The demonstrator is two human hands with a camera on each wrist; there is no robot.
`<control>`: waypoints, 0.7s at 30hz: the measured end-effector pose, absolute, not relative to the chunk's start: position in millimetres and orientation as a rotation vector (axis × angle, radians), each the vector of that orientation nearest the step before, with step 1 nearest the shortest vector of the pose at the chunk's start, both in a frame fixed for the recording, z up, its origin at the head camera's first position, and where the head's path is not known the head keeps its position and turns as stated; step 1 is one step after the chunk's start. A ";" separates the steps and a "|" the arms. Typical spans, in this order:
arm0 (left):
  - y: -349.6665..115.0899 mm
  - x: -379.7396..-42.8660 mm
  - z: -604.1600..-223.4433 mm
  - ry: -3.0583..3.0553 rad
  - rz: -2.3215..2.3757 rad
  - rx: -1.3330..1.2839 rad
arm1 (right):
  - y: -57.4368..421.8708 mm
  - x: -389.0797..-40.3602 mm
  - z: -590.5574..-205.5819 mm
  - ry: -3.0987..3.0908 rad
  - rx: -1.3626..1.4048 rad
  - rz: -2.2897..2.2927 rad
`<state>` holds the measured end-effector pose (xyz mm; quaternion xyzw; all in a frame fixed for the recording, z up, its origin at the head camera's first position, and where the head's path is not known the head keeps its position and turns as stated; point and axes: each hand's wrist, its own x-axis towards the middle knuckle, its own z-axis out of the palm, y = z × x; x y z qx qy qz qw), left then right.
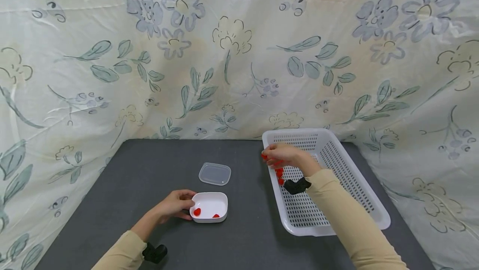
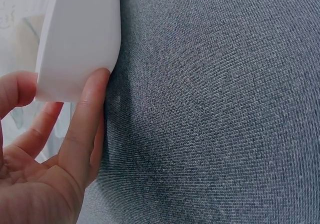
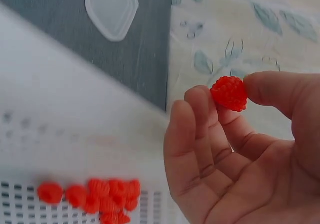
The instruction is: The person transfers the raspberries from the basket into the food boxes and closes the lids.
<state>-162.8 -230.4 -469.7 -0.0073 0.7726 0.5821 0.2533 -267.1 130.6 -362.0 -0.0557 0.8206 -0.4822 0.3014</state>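
Observation:
My left hand [image 1: 173,207] holds the left end of a small white plastic container [image 1: 212,200], which sits on the table with two red raspberries inside. In the left wrist view, thumb and fingers pinch the container's end [image 2: 82,39] between rim and lower side. Over the left side of a white basket [image 1: 318,232], my right hand [image 1: 286,154] pinches one red raspberry [image 3: 230,93] between thumb and fingertips. Below it, several more raspberries [image 3: 110,196] lie clustered on the slotted basket floor; the right hand partly hides them in the head view.
A translucent lid [image 1: 215,173] lies flat on the dark grey table [image 1: 161,162], just behind the container. Along the table's back and sides hangs a floral cloth [image 1: 232,95]. The basket takes up the table's right part, its high walls standing around the raspberries.

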 end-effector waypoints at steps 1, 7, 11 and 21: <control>-230.7 -162.8 -469.8 2.099 1.584 -0.012 | 126.4 -266.8 -361.6 2.173 -0.155 -1.276; -232.9 -163.5 -470.9 2.092 1.594 0.023 | 100.3 -262.2 -359.5 2.180 -0.184 -1.247; -233.2 -163.9 -471.3 2.091 1.599 0.023 | 83.9 -257.1 -360.4 2.171 -0.228 -1.233; -233.5 -163.1 -469.6 2.063 1.605 0.055 | 47.8 -247.0 -370.4 2.108 -0.293 -1.221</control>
